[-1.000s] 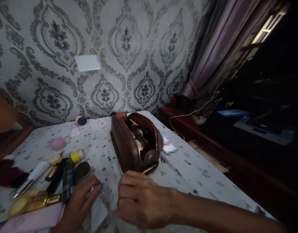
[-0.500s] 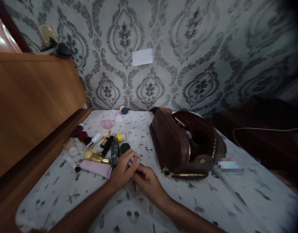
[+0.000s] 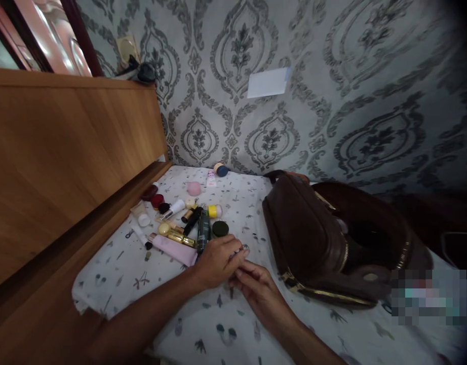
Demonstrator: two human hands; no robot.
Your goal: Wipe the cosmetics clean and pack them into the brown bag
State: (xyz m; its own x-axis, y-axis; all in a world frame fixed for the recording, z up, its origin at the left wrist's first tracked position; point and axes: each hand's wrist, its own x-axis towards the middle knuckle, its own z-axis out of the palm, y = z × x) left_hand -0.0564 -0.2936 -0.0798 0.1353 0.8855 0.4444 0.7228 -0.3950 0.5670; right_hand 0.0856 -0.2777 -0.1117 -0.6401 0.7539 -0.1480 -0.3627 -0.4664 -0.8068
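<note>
pink, probably light and squeezable, the tube (image 3: 175,249) is lying lower left of centre, inviting mid-body holding; left hand (image 3: 217,261) and right hand (image 3: 262,291) are meeting at the fingers, any held item indiscernible.

Legible inscriptions: I found none. Dark green tube (image 3: 203,229): bore pale lettering, too small for me to decipher. Small pink-and-white tube (image 3: 211,179): carried pink marks that I could not read.
</note>
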